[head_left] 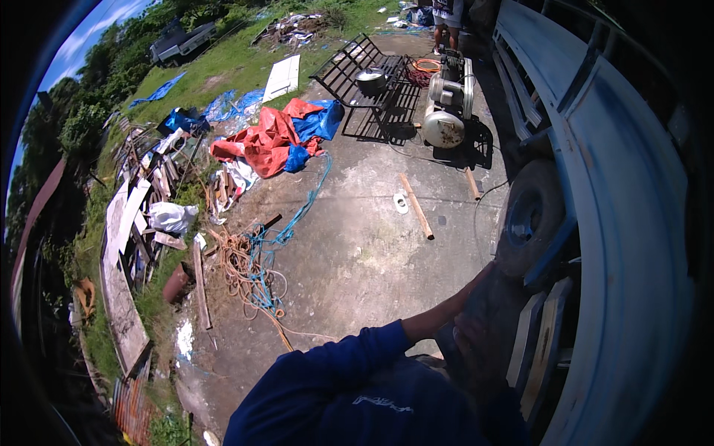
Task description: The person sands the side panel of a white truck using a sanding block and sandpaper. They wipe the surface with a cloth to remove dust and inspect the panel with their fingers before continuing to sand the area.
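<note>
The person's left arm, in a blue sleeve (379, 341), reaches out from the body up and to the right, bare from below the elbow, the forearm slanting into the shade beside a vehicle. Its left hand (485, 273) is at the upper edge of a dark panel (487, 303), just beside the lower part of the tyre (526, 215). The right hand (471, 343) sits lower and closer to the body, laid against the panel's near side with the fingers pointing up and away. In shade that deep I can't tell whether either hand is spread, pressed together or pinching the panel's edge.

The panel stands in front of the person's chest, between the blue sleeve and two pale boards (543, 346) leaning at the right. Past the boards runs the vehicle's long bluish side (621, 186). Out in the sun, well apart from both hands, a wooden stick (415, 207) lies on the concrete (349, 260); tangled rope (256, 271) is over to the left, and a compressor (445, 126) stands farther off, near the vehicle.
</note>
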`<move>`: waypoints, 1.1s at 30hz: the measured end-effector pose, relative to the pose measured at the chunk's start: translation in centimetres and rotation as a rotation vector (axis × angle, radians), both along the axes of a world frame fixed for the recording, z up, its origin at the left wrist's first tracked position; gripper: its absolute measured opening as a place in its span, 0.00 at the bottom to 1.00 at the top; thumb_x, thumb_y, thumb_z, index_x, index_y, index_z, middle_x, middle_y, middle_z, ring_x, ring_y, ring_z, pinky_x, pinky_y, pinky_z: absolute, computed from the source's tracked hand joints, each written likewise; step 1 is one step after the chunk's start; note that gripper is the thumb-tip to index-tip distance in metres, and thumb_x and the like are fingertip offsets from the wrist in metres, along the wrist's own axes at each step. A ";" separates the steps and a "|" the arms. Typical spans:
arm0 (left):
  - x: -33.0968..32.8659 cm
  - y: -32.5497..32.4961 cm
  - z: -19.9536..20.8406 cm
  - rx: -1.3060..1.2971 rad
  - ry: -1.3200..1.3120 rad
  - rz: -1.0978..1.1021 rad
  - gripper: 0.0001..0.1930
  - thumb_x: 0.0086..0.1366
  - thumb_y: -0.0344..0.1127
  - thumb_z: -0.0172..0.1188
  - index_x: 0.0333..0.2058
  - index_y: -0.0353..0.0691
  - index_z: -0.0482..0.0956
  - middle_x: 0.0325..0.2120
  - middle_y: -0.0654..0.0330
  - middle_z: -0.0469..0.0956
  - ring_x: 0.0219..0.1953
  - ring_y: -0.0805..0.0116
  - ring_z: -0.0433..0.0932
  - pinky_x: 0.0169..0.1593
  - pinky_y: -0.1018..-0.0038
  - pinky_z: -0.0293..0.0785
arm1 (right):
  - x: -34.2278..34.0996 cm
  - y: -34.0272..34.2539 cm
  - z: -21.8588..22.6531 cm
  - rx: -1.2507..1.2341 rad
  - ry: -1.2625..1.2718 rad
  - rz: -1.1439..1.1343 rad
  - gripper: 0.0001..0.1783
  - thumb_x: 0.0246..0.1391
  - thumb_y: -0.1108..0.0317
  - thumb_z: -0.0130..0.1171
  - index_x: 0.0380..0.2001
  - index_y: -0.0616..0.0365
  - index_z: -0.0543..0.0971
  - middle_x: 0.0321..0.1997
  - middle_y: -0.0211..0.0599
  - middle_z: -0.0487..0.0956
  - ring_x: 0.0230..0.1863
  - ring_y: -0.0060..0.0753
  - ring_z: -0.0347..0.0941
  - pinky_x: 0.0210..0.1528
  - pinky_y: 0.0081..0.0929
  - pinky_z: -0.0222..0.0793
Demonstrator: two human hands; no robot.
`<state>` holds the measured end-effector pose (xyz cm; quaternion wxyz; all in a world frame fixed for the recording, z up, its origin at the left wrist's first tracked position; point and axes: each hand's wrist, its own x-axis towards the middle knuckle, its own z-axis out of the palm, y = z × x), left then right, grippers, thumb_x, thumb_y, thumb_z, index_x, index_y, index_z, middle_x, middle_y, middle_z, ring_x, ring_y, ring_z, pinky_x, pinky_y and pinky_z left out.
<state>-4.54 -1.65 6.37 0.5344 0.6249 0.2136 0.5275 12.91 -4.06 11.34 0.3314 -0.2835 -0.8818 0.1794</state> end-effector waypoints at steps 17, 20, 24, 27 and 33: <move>4.5 -0.5 -0.2 -0.104 0.150 0.039 0.37 0.66 0.29 0.60 0.70 0.35 0.53 0.72 0.49 0.50 0.75 0.58 0.48 0.73 0.64 0.49 | 1.9 -0.7 -2.9 -0.049 0.191 -0.404 0.32 0.50 0.70 0.67 0.60 0.61 0.73 0.56 0.49 0.77 0.59 0.51 0.74 0.61 0.38 0.70; 5.9 -2.8 0.0 -0.346 0.101 -0.164 0.31 0.66 0.27 0.59 0.67 0.34 0.62 0.67 0.47 0.63 0.70 0.60 0.59 0.69 0.65 0.61 | 6.0 2.5 -6.3 -0.625 0.689 -0.813 0.22 0.65 0.63 0.57 0.58 0.63 0.74 0.52 0.49 0.80 0.55 0.44 0.76 0.55 0.34 0.70; 4.9 -0.3 -0.5 -0.672 -0.002 0.166 0.21 0.66 0.29 0.62 0.56 0.33 0.71 0.56 0.46 0.71 0.56 0.68 0.74 0.50 0.72 0.78 | 6.0 -2.1 -4.4 -0.685 0.768 -0.791 0.22 0.67 0.62 0.55 0.58 0.65 0.73 0.54 0.46 0.78 0.57 0.36 0.74 0.60 0.32 0.65; 8.6 -1.5 0.0 -0.549 -0.081 0.337 0.23 0.70 0.29 0.53 0.62 0.34 0.64 0.58 0.50 0.66 0.57 0.62 0.71 0.55 0.70 0.74 | 3.4 -4.9 0.1 -0.575 0.853 -0.661 0.22 0.68 0.65 0.53 0.61 0.63 0.71 0.58 0.47 0.75 0.61 0.35 0.70 0.63 0.31 0.64; 11.6 -3.2 -1.8 -0.165 0.184 -0.273 0.38 0.70 0.37 0.51 0.73 0.36 0.42 0.72 0.46 0.46 0.76 0.53 0.41 0.73 0.62 0.48 | 7.6 -5.1 -1.0 -0.738 1.132 -0.649 0.21 0.68 0.71 0.50 0.62 0.60 0.71 0.57 0.47 0.76 0.59 0.37 0.73 0.62 0.31 0.67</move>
